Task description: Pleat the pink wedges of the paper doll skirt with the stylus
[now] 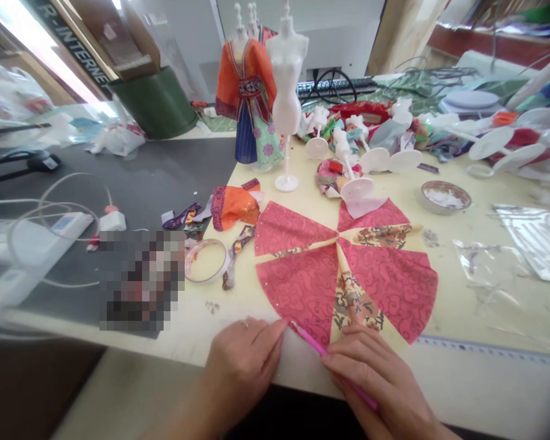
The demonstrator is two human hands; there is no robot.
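A round piece of red patterned fabric (pixel 297 281), with cream floral wedges between its red panels, lies spread on the table. Small white dots run along its left rim. My left hand (pixel 245 348) is closed, thumb and fingertips pinched together at the fabric's lower left edge. Between the fingers of my right hand (pixel 376 373) is a slim pink pen-like stick (pixel 312 343), its pale tip touching or just above that same edge, close to my left fingertips. The right fingers also rest over the lower floral wedge.
Behind the fabric stand a white mannequin (pixel 289 73) and a doll-size orange robe (pixel 252 73). A tape roll (pixel 206 261) lies left, a round tin (pixel 445 197) right, beside clear plastic bags (pixel 481 263). Toppled small mannequins (pixel 343 146) and a ruler (pixel 490 352) lie about.
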